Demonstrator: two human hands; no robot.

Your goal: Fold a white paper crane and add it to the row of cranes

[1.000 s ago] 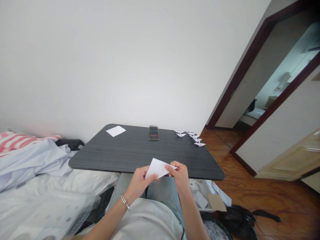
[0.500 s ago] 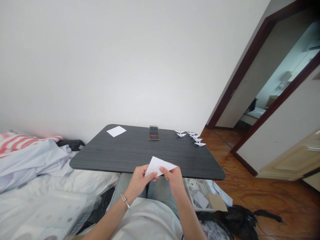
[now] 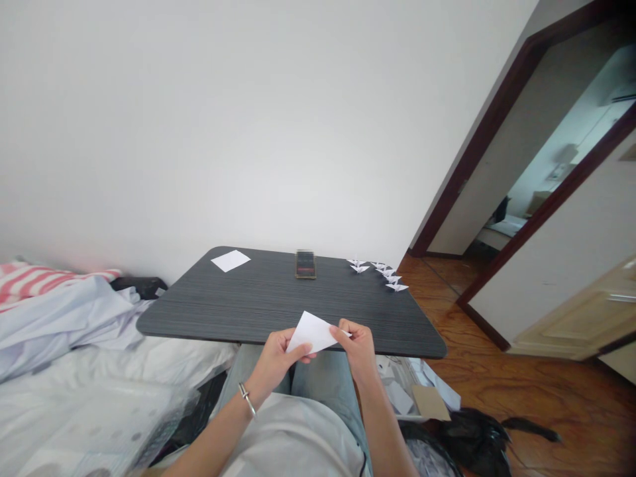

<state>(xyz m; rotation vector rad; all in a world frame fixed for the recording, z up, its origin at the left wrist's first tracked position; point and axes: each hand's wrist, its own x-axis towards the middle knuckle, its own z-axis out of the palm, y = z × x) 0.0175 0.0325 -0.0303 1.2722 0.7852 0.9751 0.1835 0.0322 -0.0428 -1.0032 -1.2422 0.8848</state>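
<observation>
A folded white sheet of paper [image 3: 314,331], roughly triangular with one corner pointing up and away, is held above the near edge of the dark table [image 3: 248,298]. My left hand [image 3: 283,350] pinches its left corner, thumb on top and fingers beneath. At the right corner, my right hand [image 3: 355,341] grips the paper between its thumb and curled fingers. Several small white paper cranes [image 3: 396,287] stand at the table's far right. Toward the back left lies a flat stack or sheet of white paper [image 3: 231,260].
A phone [image 3: 305,264] rests near the back middle of the table. White bedding and clothes [image 3: 64,324] lie at the left. Below the table's right side is an open box with papers [image 3: 397,394], beside a black bag [image 3: 474,434]. A doorway is at the right.
My right hand has slid right along the paper from near its middle to its right corner. My left hand keeps its hold in nearly the same place.
</observation>
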